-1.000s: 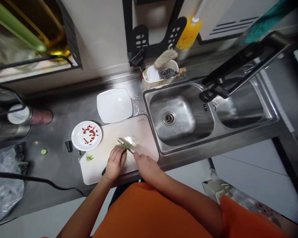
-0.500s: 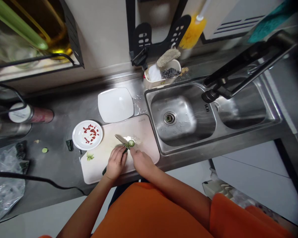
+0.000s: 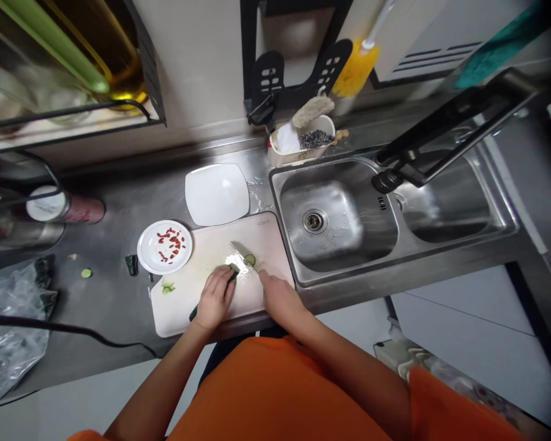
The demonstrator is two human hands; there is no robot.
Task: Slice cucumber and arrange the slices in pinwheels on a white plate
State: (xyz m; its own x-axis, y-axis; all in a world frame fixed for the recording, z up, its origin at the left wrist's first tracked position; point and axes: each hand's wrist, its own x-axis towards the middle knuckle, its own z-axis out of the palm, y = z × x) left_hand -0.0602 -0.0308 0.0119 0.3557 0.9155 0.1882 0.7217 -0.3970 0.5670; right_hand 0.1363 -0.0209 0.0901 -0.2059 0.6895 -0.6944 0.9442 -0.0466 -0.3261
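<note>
- The left hand (image 3: 215, 297) is clamped over the cucumber (image 3: 234, 273), whose ends show on either side of it, one far right, one near left.
- The right hand (image 3: 280, 299) is closed round the knife (image 3: 242, 252), its blade angled to the far left, just right of the cucumber's cut end.
- The two hands are apart, near each other.
- The cucumber lies on the near part of the board (image 3: 272, 236), left of the sink (image 3: 288, 184).
- A round slice (image 3: 250, 260) lies beside the blade; whether they touch, I cannot tell.
- Pale green pieces (image 3: 168, 286) lie at the board's left.
- The bowl (image 3: 148, 246), holding red bits (image 3: 175, 242), is at the board's far left corner.
- The square plate (image 3: 217, 195) is on the counter (image 3: 101, 318), just beyond the board.
- Left of the bowl is a dark green piece (image 3: 131, 265).
</note>
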